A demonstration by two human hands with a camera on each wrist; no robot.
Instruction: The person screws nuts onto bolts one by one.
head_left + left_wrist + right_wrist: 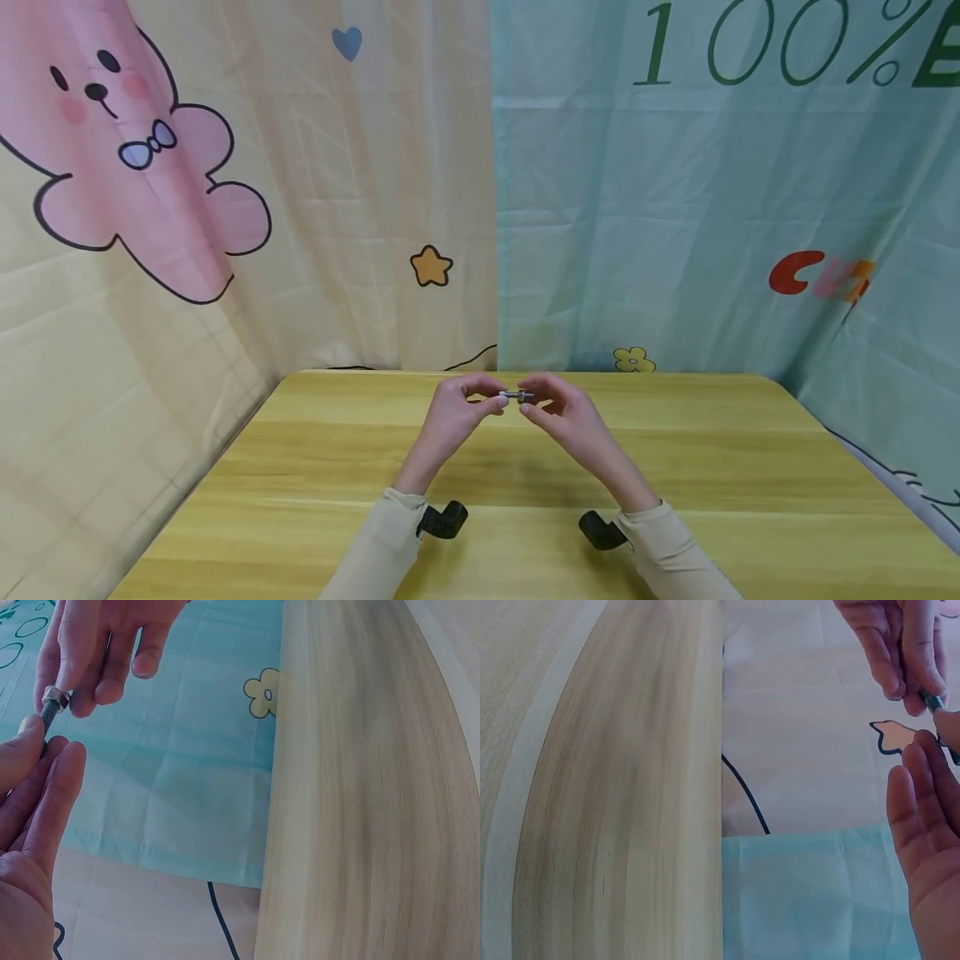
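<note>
My left hand (pixel 459 407) pinches one end of a metal bolt (pixel 512 394) between thumb and fingers. On the bolt's shaft sits a silver hex nut (pixel 56 697), held by the thumb and fingertips of my right hand (pixel 567 412). The bolt lies roughly level between both hands, above the far part of the table. In the left wrist view, grey thread shows between the left thumb and the nut. The right wrist view has my right hand (pixel 937 825) at the lower right, its other fingers extended, with the bolt partly hidden by the thumb.
A wooden table (pixel 337 483) lies under both hands. Behind it hang a beige curtain (pixel 360 183) and a teal curtain (pixel 600 192) with printed figures. Black wrist cameras (pixel 444 520) stick out from both sleeves.
</note>
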